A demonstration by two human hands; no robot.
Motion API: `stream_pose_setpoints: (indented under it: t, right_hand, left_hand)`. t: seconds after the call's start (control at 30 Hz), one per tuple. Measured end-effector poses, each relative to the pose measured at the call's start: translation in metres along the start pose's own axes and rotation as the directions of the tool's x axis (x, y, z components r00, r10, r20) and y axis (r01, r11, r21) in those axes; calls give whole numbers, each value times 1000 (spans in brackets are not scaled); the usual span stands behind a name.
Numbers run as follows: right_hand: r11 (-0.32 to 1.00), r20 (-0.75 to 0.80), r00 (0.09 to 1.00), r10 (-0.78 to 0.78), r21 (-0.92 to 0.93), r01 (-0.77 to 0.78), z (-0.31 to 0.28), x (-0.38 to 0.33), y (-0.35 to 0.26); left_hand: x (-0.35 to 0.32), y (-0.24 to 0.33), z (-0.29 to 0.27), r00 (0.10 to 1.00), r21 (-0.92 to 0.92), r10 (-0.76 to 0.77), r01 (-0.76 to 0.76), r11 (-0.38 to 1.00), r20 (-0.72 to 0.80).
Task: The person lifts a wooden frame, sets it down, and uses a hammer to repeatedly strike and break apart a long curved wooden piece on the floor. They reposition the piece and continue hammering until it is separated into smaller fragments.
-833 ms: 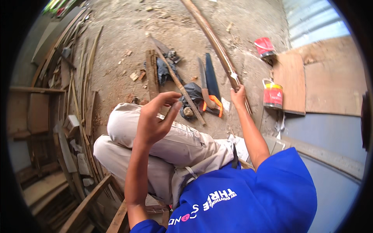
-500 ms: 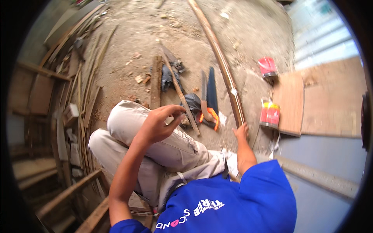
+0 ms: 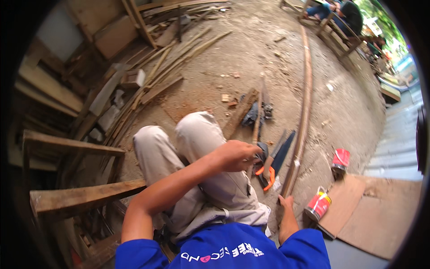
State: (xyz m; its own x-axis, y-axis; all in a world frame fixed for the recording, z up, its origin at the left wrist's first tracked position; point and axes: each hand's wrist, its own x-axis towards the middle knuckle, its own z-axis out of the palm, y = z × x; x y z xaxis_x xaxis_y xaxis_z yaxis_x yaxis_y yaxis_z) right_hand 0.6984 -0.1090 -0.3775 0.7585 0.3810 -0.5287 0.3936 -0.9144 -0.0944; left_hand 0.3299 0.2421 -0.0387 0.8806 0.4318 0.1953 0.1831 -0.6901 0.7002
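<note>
Left of the orange-handled saw (image 3: 283,154), the left arm crosses the raised thighs with its hand (image 3: 237,154) loosely curled, whether around anything I cannot tell, while the right arm reaches out below the saw, its hand (image 3: 285,202) closed on the pole's near end. The long, slim brown pole (image 3: 307,98), slightly glossy with a white patch, lies along the saw's right side.

Rough woodworking workshop, handsaws (image 3: 285,152) on a dusty floor (image 3: 251,54), loose timber strips (image 3: 210,43), red cans (image 3: 318,207)
</note>
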Motion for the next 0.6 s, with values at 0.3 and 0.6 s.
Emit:
stream_pose_setpoints:
  t: [0.3, 0.6]
  right_hand:
    - [966, 127, 963, -237, 136, 220, -95, -83, -108]
    - [538, 351, 719, -599, 842, 38, -255, -211, -232]
  left_hand:
    - [-4, 9, 1, 997, -43, 44, -46, 998, -61]
    - [-13, 22, -26, 964, -230, 118, -174, 958, -238]
